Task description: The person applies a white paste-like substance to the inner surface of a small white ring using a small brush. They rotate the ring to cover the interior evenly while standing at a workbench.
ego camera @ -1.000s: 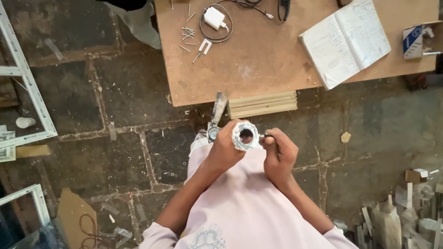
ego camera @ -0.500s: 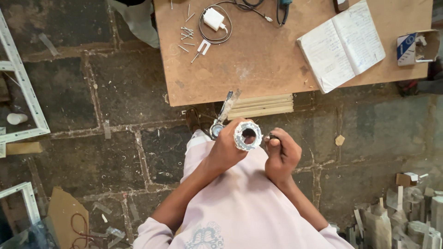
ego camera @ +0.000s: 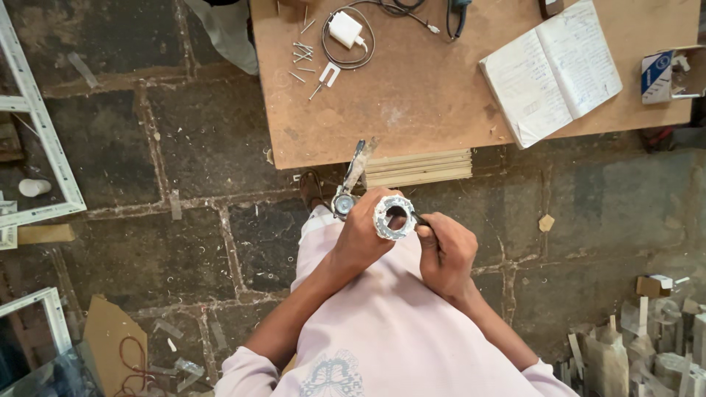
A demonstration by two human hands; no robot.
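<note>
Silvery ring (ego camera: 394, 217) gripped by left hand (ego camera: 364, 235), right hand (ego camera: 445, 254) touching.

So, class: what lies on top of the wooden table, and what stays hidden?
On the wooden table lie an open notebook, a white charger with coiled cable, scattered screws and a small carton. Whatever lies under the notebook is covered.
</note>
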